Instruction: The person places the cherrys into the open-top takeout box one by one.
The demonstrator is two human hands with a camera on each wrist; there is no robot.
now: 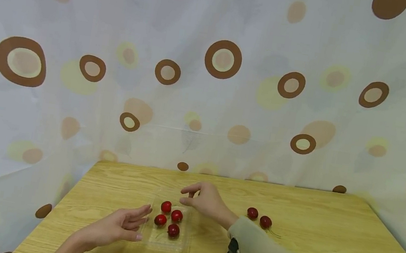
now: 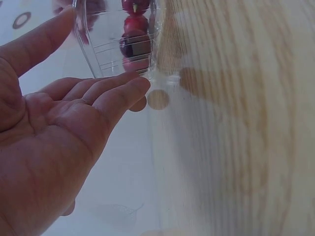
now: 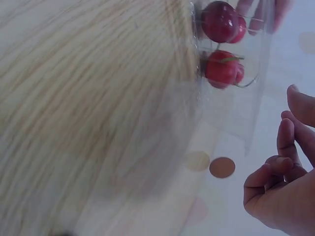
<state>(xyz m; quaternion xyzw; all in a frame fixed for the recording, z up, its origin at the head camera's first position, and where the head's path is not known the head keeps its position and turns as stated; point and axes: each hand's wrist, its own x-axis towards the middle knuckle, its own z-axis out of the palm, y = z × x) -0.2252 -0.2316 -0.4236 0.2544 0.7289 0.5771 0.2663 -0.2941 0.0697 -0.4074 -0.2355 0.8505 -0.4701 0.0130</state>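
Note:
A clear plastic box on the table holds several red cherries, some with stems. My left hand is at the box's left side, fingers extended and thumb apart, fingertips right at its wall. In the left wrist view the palm of that hand shows with nothing in it. Over the far right corner of the box is my right hand, its fingers loosely bent. The right wrist view shows a gap between thumb and fingers of this hand, with nothing held, beside the box wall.
Two dark red cherries, a left one and a stemmed right one, lie on the wooden table beyond the right forearm. A dark band is on the right sleeve. Behind the table hangs a patterned curtain.

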